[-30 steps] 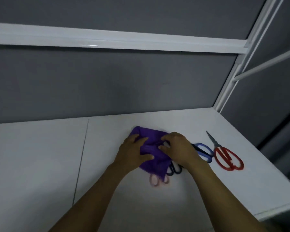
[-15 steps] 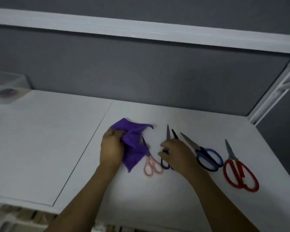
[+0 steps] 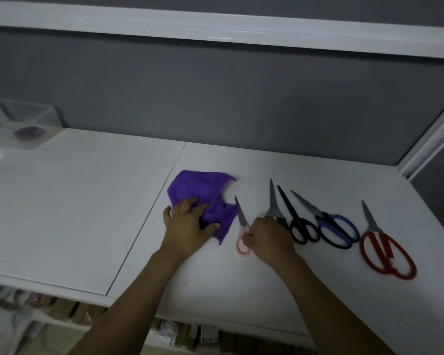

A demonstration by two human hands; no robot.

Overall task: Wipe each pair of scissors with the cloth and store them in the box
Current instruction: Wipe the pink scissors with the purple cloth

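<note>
Purple cloth [image 3: 200, 193]; pink scissors [image 3: 242, 219]; black scissors [image 3: 290, 210]; blue scissors [image 3: 322, 217]; red scissors [image 3: 374, 226].

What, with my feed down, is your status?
Left hand grips purple cloth. Right hand pinches pink scissors. Four more pairs alongside; clear box far left, nothing blocking.

Head-worn view, facing forward and down, close over white table [image 3: 75, 201]
</note>
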